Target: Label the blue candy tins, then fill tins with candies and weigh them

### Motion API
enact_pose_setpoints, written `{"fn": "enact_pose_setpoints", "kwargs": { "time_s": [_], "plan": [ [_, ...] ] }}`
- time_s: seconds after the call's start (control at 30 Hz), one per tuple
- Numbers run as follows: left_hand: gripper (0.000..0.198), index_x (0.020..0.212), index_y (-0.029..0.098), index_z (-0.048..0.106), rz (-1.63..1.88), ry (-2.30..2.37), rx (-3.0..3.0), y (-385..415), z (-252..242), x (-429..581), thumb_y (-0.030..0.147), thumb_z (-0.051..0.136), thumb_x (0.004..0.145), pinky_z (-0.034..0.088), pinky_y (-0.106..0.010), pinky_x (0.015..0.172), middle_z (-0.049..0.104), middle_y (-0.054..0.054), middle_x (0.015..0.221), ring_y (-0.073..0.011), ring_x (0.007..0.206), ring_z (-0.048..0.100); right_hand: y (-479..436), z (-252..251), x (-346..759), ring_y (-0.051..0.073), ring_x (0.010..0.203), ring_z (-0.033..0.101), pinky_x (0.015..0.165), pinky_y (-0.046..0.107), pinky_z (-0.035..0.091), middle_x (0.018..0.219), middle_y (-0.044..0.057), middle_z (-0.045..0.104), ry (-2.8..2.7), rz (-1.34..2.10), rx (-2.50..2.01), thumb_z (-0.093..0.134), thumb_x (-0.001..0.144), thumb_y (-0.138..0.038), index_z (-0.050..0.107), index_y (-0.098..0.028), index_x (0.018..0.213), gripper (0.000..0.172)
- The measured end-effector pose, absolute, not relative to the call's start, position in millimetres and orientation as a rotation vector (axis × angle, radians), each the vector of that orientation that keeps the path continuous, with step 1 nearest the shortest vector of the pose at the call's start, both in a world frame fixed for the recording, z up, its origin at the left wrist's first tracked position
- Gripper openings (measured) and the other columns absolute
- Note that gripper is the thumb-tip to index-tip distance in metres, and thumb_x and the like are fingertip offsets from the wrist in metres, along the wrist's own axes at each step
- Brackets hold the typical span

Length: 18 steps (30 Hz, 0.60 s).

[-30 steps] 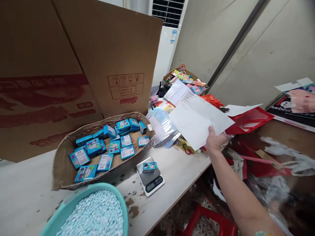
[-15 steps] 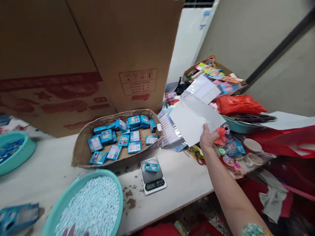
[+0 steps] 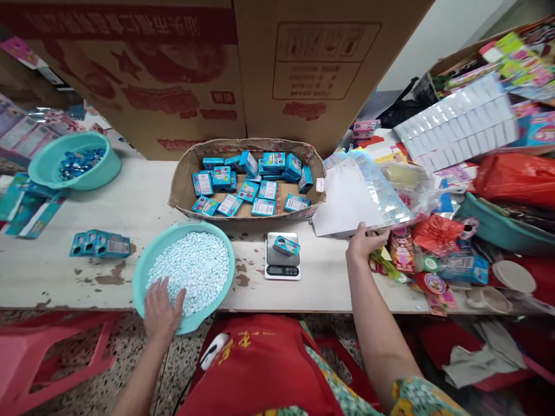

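Observation:
My left hand [image 3: 161, 309] rests with fingers spread on the pale blue candies [image 3: 195, 271] inside a turquoise basin [image 3: 229, 254]. My right hand [image 3: 363, 245] pinches the near edge of a stack of white paper sheets [image 3: 342, 196], its thumb on top and its other fingers partly hidden. The stack lies by the right end of a cut-down cardboard tray [image 3: 182, 185] holding several small blue boxes [image 3: 265, 189]. Between my hands a small digital scale [image 3: 283, 270] bears one blue box [image 3: 287, 245], lying tilted across its plate.
Left stand three blue boxes [image 3: 113, 245] and a turquoise basin of shiny blue packets [image 3: 117, 170]. Behind the tray rises a large carton [image 3: 260, 58]. Colourful packs, a red plastic bag [image 3: 437, 234] and a paper cup [image 3: 489, 299] clutter the right. A red stool [image 3: 39, 358] stands below.
The view has swung left and downward. The paper stack has come down onto the table beside the tray, still in my right hand. My left hand shows more fully on the candies.

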State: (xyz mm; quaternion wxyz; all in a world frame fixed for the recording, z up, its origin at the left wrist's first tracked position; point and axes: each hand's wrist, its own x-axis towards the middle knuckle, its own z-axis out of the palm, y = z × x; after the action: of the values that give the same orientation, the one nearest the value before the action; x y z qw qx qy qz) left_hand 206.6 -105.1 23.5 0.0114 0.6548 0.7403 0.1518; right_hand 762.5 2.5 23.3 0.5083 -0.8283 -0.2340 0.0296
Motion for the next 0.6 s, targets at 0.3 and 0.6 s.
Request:
{"fn": "enact_pose_setpoints", "kwargs": {
  "time_s": [0.3, 0.6],
  "plan": [
    [0.075, 0.144, 0.016, 0.025, 0.122, 2.19, 2.058, -104.6, 33.3, 212.4, 0.059, 0.039, 0.084, 0.025, -0.053, 0.106, 0.026, -0.017, 0.148, -0.0337, 0.138, 0.018, -123.0, -5.0, 702.9, 0.028, 0.11, 0.048, 0.094, 0.039, 0.041, 0.131, 0.022, 0.029, -0.443, 0.315, -2.172, 0.059, 0.076, -0.044, 0.04, -0.008, 0.129, 0.067],
    [0.048, 0.131, 0.026, 0.048, 0.222, 1.614, 2.424, -61.5, 1.1, 251.0, 0.047, 0.041, 0.087, 0.016, -0.049, 0.11, 0.038, -0.008, 0.143, -0.0297, 0.136, 0.023, -188.6, 2.2, 646.0, 0.029, 0.102, 0.052, 0.093, 0.04, 0.04, 0.119, 0.017, 0.046, -0.543, 0.457, -2.244, 0.055, 0.07, -0.055, 0.055, -0.01, 0.115, 0.064]
  ]
}}
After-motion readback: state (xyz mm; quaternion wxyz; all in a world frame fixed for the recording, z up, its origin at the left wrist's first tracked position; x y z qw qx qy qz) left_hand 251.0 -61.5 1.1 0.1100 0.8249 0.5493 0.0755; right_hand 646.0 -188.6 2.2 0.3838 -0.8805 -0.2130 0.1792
